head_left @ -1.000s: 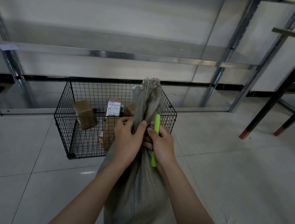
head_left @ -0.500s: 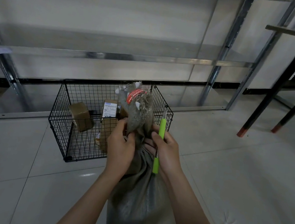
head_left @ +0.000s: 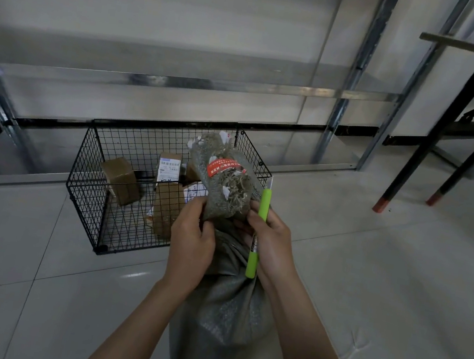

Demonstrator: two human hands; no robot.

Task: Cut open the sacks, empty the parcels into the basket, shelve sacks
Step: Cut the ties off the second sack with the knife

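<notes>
A grey woven sack (head_left: 223, 314) stands upright on the floor in front of me. Its bunched neck (head_left: 223, 183) is bound with a red band and tilts toward me. My left hand (head_left: 190, 242) grips the neck from the left. My right hand (head_left: 272, 242) holds the neck's right side and also clasps a green utility knife (head_left: 258, 234), pointing up. Behind the sack sits a black wire basket (head_left: 91, 189) holding several brown cardboard parcels (head_left: 121, 180), some with white labels.
A metal shelving rack (head_left: 182, 80) runs along the wall behind the basket, its lower shelves bare. A black-legged table (head_left: 436, 140) stands at the right. Pale tiled floor (head_left: 383, 276) surrounds the sack.
The sack's neck has bent over toward me, showing the red band and frayed end. Both hands have shifted slightly on the neck, and the view has dropped closer.
</notes>
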